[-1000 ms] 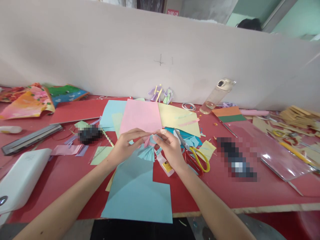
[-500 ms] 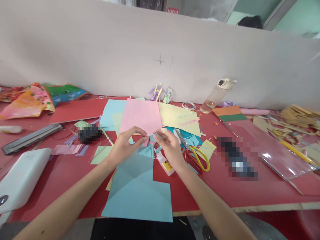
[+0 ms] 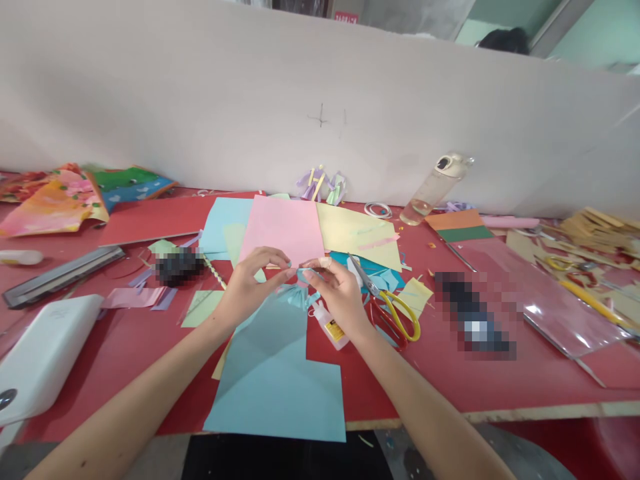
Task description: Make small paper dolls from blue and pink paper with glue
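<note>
Tabletop (image 3: 440, 380): left hand (image 3: 250, 283), right hand (image 3: 340, 297), one fringe (image 3: 297, 295)

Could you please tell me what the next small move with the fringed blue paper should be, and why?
Probably roll the fringed blue paper a little tighter: left hand and right hand both pinch its top edge, the fringe hangs loose, and the glue bottle lies close by.
</note>
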Motion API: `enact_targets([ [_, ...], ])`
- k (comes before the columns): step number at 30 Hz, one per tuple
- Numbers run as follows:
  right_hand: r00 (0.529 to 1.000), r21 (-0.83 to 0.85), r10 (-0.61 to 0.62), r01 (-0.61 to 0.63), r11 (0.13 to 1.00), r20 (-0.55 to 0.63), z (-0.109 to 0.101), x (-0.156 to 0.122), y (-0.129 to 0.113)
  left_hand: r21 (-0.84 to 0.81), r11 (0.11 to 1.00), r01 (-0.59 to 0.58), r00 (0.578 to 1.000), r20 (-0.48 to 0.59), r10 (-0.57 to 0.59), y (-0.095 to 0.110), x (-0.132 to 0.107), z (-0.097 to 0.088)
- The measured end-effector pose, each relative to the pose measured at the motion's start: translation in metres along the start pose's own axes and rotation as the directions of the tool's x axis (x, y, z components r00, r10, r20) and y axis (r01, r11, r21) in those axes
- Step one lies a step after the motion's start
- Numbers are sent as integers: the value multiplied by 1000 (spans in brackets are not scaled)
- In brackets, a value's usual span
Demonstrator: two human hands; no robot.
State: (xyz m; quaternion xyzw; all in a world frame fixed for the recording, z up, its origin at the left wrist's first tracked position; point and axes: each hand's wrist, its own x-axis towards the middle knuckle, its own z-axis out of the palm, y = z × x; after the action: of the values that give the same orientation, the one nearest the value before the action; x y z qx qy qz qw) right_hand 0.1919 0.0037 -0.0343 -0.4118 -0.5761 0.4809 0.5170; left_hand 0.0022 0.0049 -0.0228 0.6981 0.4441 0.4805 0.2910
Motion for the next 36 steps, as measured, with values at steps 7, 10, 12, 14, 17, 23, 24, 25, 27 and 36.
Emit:
enact_targets([
  [7,1000,14,-11,11,1000,26,0,-1,-5,-169,981,97,993,76,-85,6,0,-3],
  [10,1000,16,1,-1,1000,16,0,-1,-3,-176,980,91,994,81,-77,9,-1,-2],
  [12,999,18,22,-21,1000,-25,0,-1,-1,-146,987,67,996,67,-58,10,-2,-1],
  [14,997,24,43,-41,999,-65,0,-1,0,-93,996,15,998,58,-9,10,-3,0],
  [17,995,30,52,-50,998,-83,1,0,1,-25,998,-64,994,87,66,10,-4,1],
  [23,995,32,54,-52,998,-79,0,2,1,3,997,-83,990,112,82,9,-3,0],
  [24,995,36,54,-51,998,-80,0,2,1,5,996,-84,990,115,83,9,-3,0],
  [25,995,40,54,-51,998,-84,0,2,1,7,996,-84,989,119,83,8,-2,0],
  [27,994,49,60,-56,997,-89,1,2,2,8,997,-82,988,131,80,7,-2,1],
  [36,989,100,86,-74,992,-118,1,3,7,34,999,-17,989,148,12,4,0,-2],
])
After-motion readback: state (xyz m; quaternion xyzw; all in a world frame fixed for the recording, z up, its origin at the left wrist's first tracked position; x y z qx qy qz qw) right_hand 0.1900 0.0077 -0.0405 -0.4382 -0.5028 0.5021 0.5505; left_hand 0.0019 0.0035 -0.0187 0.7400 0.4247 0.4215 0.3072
